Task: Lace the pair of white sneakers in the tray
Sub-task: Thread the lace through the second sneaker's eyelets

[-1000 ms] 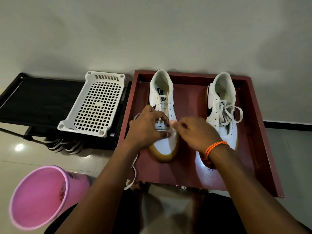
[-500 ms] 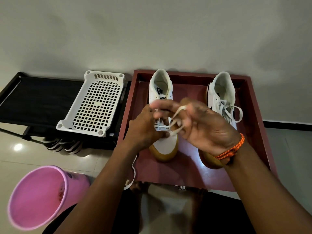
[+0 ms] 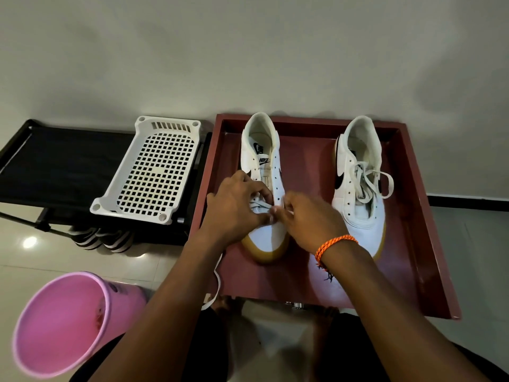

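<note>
1. A dark red tray (image 3: 429,244) lies on the floor against the wall, holding both white sneakers.
2. A black rack (image 3: 55,166) stands left of the tray, with a white plastic basket (image 3: 154,172) resting on it.
3. A pink bucket (image 3: 63,323) sits at lower left.
4. The right sneaker (image 3: 360,216) is already laced and tied.
5. The left sneaker (image 3: 264,235) has only its lowest eyelets threaded.
6. The left hand (image 3: 237,210) pinches the lace (image 3: 259,206) over the lower eyelets.
7. The right hand (image 3: 311,219), an orange bracelet (image 3: 334,244) on its wrist, pinches the lace beside it, fingertips nearly touching the left hand's.
</note>
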`<state>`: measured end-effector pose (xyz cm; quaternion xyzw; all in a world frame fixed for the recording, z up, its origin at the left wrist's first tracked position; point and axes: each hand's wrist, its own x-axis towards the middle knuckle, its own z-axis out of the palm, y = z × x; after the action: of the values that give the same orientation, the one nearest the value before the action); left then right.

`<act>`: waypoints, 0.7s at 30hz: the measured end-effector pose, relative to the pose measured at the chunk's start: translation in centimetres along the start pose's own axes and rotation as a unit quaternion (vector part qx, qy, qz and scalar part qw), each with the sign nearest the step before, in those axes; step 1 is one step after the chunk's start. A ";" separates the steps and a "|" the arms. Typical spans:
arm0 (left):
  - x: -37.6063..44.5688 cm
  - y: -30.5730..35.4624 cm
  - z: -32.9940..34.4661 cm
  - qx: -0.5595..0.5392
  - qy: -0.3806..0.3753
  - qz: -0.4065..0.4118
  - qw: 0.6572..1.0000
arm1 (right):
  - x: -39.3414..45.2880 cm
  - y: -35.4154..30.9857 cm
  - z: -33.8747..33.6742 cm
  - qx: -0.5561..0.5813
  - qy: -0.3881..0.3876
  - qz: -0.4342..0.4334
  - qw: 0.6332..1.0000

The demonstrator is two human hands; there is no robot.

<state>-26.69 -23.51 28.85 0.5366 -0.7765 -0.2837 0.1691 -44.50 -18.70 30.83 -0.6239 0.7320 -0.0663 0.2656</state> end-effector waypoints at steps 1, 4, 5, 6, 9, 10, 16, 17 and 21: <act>0.1 0.0 0.0 0.002 -0.001 -0.002 1.000 | 0.2 0.0 -0.2 -0.002 0.009 -0.031 0.999; 0.0 -0.1 0.0 0.000 0.006 0.000 1.000 | 0.6 -0.1 -0.8 0.109 -0.027 -0.132 0.985; 0.0 0.0 0.0 0.005 0.007 0.000 1.000 | 0.6 -0.2 -1.1 0.201 -0.046 -0.161 0.965; 0.0 0.0 0.0 0.008 0.008 0.000 1.000 | 0.4 -0.5 -1.7 0.304 -0.071 -0.176 0.933; 0.0 0.0 0.0 0.008 0.001 0.006 1.000 | -0.6 -1.1 -4.1 0.536 -0.144 -0.184 0.812; 0.1 -0.1 0.0 0.004 -0.005 0.005 1.000 | -0.9 -1.2 -4.8 0.581 -0.174 -0.195 0.771; 0.0 -0.3 -0.1 -0.010 -0.008 0.003 1.000 | -1.8 -0.4 -5.7 0.759 -0.356 -0.304 0.453; 0.0 -0.3 -0.2 -0.011 -0.006 0.005 1.000 | -1.7 -0.2 -5.7 0.768 -0.346 -0.298 0.450; 0.0 -0.1 -0.5 -0.021 0.004 -0.020 1.000 | 0.1 0.2 -5.8 0.791 -0.204 -0.109 0.566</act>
<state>-26.37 -23.70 29.15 0.5496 -0.7586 -0.3013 0.1780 -47.46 -20.13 35.64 -0.2363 0.2395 -0.5183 0.7862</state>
